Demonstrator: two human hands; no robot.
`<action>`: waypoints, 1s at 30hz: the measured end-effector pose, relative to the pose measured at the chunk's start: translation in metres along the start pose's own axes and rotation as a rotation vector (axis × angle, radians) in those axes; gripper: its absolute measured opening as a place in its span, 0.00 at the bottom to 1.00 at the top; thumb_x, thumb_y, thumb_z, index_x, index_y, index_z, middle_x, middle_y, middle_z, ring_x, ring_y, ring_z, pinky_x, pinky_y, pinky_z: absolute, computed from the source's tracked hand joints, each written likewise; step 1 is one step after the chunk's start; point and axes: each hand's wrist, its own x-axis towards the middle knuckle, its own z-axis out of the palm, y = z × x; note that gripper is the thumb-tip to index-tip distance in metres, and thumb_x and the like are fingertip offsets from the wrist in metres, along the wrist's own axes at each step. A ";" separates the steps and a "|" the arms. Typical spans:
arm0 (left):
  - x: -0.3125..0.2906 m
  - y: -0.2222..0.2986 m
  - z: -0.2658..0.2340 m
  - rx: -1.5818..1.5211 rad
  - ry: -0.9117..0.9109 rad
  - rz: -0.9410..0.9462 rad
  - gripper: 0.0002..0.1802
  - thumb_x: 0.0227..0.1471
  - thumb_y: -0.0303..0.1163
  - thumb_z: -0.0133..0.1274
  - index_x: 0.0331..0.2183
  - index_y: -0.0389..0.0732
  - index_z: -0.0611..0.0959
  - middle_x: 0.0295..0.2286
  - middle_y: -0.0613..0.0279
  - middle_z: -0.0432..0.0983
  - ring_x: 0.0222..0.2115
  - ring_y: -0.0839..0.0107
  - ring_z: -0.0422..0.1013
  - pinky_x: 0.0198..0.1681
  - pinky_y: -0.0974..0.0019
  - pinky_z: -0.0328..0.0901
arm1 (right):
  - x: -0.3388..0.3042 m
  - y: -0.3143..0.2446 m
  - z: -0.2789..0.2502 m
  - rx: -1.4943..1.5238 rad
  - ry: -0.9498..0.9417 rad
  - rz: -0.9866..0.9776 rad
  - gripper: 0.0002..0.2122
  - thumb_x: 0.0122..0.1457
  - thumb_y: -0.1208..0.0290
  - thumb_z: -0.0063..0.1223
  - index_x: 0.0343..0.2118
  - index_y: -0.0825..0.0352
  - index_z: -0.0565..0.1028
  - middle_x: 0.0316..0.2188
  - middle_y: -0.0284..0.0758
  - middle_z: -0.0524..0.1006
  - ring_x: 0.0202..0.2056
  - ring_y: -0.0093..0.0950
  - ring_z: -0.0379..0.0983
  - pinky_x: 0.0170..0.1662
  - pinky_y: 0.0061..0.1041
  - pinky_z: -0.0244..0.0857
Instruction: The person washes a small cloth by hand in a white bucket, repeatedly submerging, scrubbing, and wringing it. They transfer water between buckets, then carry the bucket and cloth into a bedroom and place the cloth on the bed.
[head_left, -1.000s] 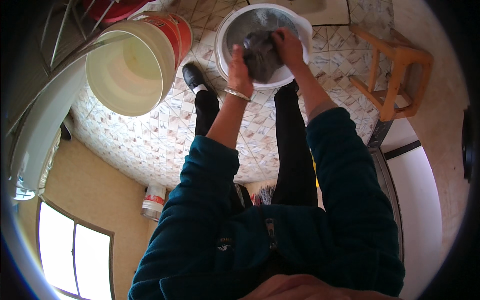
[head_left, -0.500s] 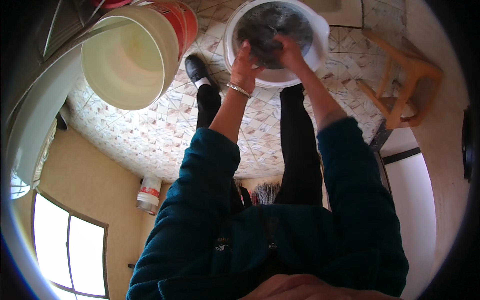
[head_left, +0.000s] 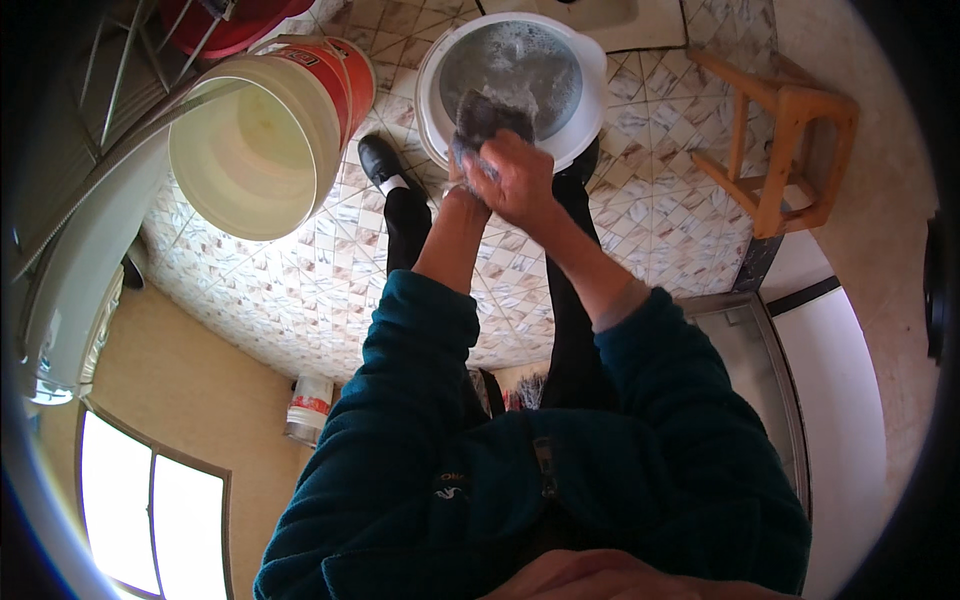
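Note:
A wet, dark grey cloth (head_left: pixel 490 117) is bunched up between my two hands, just above the near rim of a white basin (head_left: pixel 592 80). My right hand (head_left: pixel 520 178) is closed on the cloth, its knuckles uppermost. Beneath and beside it my left hand (head_left: pixel 458 177) also grips the bundle, though most of its fingers are hidden by the cloth and my right hand. Cloudy grey water (head_left: pixel 510 62) with white suds fills the basin.
Left of the basin stands a large pale bucket (head_left: pixel 250 150) with some liquid inside, against a red bucket (head_left: pixel 345 80). A red tub (head_left: pixel 235 30) lies farther left. On the right is a wooden stool (head_left: pixel 790 130). Patterned tiles (head_left: pixel 320 270) cover the floor.
Both hands have come up out of the basin water toward me, bringing the cloth with them. My right hand has moved over my left, and the suds now show in the basin.

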 end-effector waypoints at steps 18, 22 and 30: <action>0.021 0.034 -0.011 0.682 0.098 0.017 0.49 0.47 0.63 0.47 0.62 0.58 0.42 0.62 0.61 0.33 0.61 0.51 0.36 0.57 0.38 0.40 | 0.030 0.175 0.069 -0.593 -0.561 0.311 0.15 0.52 0.68 0.47 0.43 0.64 0.71 0.41 0.41 0.72 0.42 0.39 0.70 0.41 0.37 0.67; 0.034 0.034 -0.009 0.595 0.077 0.028 0.48 0.49 0.63 0.44 0.62 0.54 0.43 0.62 0.61 0.32 0.60 0.49 0.41 0.54 0.33 0.42 | 0.031 0.155 0.052 0.155 -0.476 0.535 0.19 0.48 0.68 0.54 0.44 0.68 0.72 0.42 0.46 0.74 0.43 0.39 0.72 0.44 0.35 0.66; 0.052 0.024 -0.006 0.587 -0.027 0.171 0.26 0.50 0.40 0.53 0.49 0.39 0.71 0.35 0.62 0.73 0.34 0.67 0.70 0.40 0.68 0.65 | -0.032 -0.009 -0.015 0.515 -0.218 0.296 0.09 0.46 0.73 0.58 0.25 0.69 0.68 0.23 0.36 0.66 0.25 0.30 0.66 0.29 0.26 0.60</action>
